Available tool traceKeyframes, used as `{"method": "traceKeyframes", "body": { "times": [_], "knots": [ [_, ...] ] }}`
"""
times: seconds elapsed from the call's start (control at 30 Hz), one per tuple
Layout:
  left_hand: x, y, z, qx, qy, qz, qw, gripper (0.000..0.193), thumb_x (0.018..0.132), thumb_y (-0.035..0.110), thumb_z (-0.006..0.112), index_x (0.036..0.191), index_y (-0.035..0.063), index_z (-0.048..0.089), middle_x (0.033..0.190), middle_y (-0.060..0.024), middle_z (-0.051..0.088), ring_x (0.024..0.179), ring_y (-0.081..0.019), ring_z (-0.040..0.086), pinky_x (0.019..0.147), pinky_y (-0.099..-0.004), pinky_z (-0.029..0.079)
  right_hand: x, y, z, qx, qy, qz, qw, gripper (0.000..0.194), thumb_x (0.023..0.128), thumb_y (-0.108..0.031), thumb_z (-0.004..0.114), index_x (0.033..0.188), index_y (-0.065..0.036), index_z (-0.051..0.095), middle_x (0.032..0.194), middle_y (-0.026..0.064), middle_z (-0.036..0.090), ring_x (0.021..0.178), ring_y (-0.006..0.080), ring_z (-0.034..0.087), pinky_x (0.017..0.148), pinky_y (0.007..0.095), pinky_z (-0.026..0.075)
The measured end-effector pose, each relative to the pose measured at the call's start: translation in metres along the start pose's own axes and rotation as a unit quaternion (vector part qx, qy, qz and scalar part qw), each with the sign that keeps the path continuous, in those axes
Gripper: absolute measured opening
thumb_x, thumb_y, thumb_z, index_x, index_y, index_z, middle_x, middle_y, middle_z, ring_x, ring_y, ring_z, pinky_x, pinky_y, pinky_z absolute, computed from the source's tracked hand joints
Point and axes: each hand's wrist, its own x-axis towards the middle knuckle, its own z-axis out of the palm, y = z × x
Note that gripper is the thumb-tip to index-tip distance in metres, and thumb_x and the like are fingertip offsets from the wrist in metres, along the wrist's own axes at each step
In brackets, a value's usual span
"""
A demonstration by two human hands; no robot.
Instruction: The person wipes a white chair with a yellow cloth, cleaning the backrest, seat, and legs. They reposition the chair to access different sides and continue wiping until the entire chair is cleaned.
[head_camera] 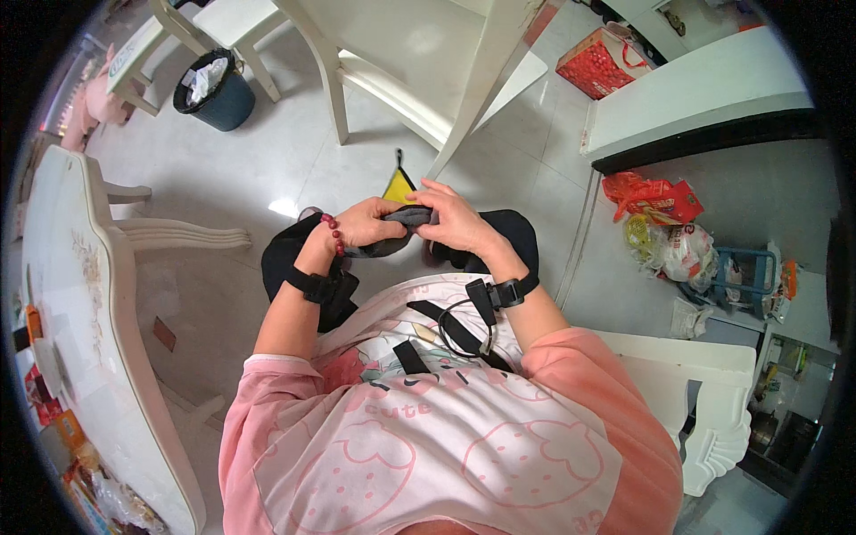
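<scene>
Both hands meet over the knees in the head view. My left hand (366, 224), with a red bead bracelet at the wrist, grips a dark grey cloth item (408, 215) between thumb and fingers. The fingertips of my right hand (455, 217) pinch the other end of the same item. Part of it hangs below my left hand; its full shape is hidden. Just beyond the fingers shows a yellow cloth piece (399, 187) with a dark edge and a loop at its tip; whether it joins the grey item, I cannot tell. Black straps circle both wrists.
A white chair (401, 40) stands ahead, a dark waste bin (224, 100) to its left. Along the left runs a white table (73, 267) bearing packages. On the right floor lie a red plastic bag (659, 197) and a blue crate (742, 271); a red box (598, 63) stands farther off.
</scene>
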Motion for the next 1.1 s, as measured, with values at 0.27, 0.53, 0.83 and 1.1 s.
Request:
{"method": "traceKeyframes", "body": {
  "times": [0.27,0.53,0.83,1.1],
  "knots": [
    [-0.051,0.001,-0.023,0.062,0.036,-0.052,0.996,0.048,0.076,0.026,0.085,0.110,-0.0017,0.067,0.087,-0.0071,0.071,0.078,-0.0155,0.064,0.073,-0.0329,0.053,-0.011,-0.007,-0.023,0.457,0.010,0.135,0.879,0.027,0.094,-0.021,0.069,0.111,0.000,0.064,0.097,-0.0004,0.065,0.086,0.0082,0.060,0.079,0.0249,0.050],
    [-0.046,-0.040,-0.024,0.089,0.161,0.020,0.983,0.035,0.080,0.012,0.077,0.110,-0.0015,0.066,0.092,-0.0098,0.072,0.084,-0.0164,0.066,0.079,-0.0311,0.052,-0.013,-0.023,-0.043,0.468,0.121,0.089,0.871,0.026,0.096,-0.015,0.066,0.117,0.001,0.065,0.103,-0.0006,0.067,0.091,0.0077,0.061,0.088,0.0245,0.049],
    [-0.043,-0.046,-0.037,0.162,0.343,-0.001,0.925,0.024,0.079,0.010,0.078,0.094,0.0001,0.061,0.081,-0.0061,0.065,0.077,-0.0155,0.060,0.073,-0.0309,0.049,-0.013,-0.024,-0.048,0.250,0.226,0.002,0.942,0.020,0.095,-0.012,0.065,0.110,0.000,0.071,0.103,0.0006,0.067,0.092,0.0078,0.060,0.085,0.0229,0.047],
    [-0.075,-0.034,-0.058,-0.317,0.139,0.137,0.928,0.041,0.099,0.034,0.059,0.121,-0.0006,0.063,0.113,-0.0089,0.069,0.102,-0.0214,0.066,0.094,-0.0356,0.051,-0.020,-0.016,-0.061,0.617,0.146,0.078,0.769,0.026,0.096,-0.020,0.065,0.115,-0.002,0.067,0.110,0.0056,0.068,0.100,0.0144,0.063,0.091,0.0328,0.050]
  ]
}}
